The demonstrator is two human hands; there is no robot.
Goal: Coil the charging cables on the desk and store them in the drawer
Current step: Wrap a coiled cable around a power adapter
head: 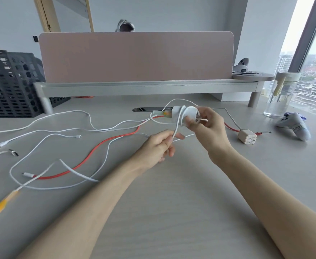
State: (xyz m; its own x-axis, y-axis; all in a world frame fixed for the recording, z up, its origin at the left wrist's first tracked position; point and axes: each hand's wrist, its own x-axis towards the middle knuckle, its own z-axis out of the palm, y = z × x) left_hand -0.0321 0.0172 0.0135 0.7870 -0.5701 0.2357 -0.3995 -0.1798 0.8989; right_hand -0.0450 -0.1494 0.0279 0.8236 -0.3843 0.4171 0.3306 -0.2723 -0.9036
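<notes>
White charging cable [176, 130] loops around a white plug block [176, 116] held up over the tabletop's [172, 184] middle, right hand [207, 126] clamped on that bundle. Left hand [156, 148] pinches the free run just below, closer to the slack. That slack trails leftward across the tabletop, tangled with a red cable [105, 146], so I'd say winding feeds from the left.

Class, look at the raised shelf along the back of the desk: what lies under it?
Under the shelf the desk runs on, mostly bare. A black crate pokes in at the left, with something orange beside it. Farther back is shadowed and hidden by the shelf's front edge.
</notes>
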